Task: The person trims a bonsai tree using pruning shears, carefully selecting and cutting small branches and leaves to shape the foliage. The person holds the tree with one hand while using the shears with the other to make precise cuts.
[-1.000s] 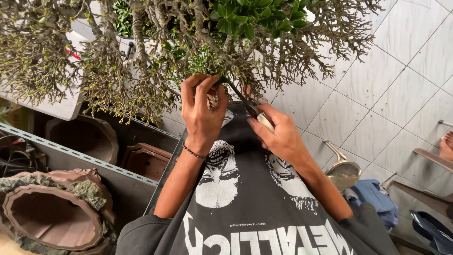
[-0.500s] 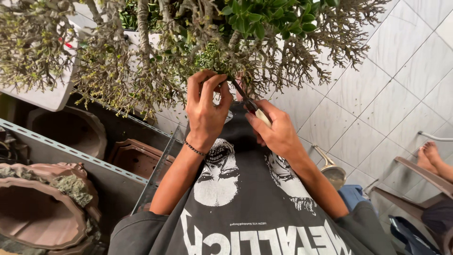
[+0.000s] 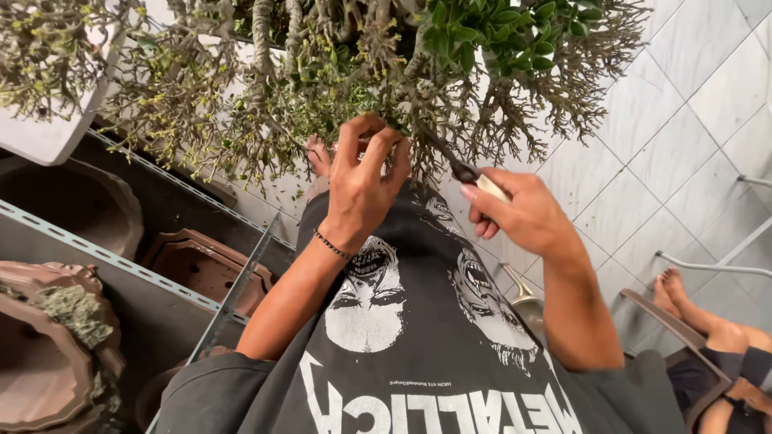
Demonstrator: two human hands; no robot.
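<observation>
The left hand [image 3: 362,189] reaches up into the bonsai [image 3: 322,88], its fingers [image 3: 378,149] pinched around a thin twig just past the fingertips. The right hand [image 3: 519,213] is clenched on small shears [image 3: 470,173], whose dark blades point up-left toward the same twig, just beside the left fingertips. The twigs look stiff, dry and brittle, light enough to bend or snap with little force, so a hold close to the cut seems safest, with soft pressure. Branches crowd tightly around and above both hands, leaving little room; open space lies below the wrists, toward the shirt [image 3: 418,345]. Left of the fingers sit a metal shelf [image 3: 121,257] and brown pots [image 3: 201,265].
</observation>
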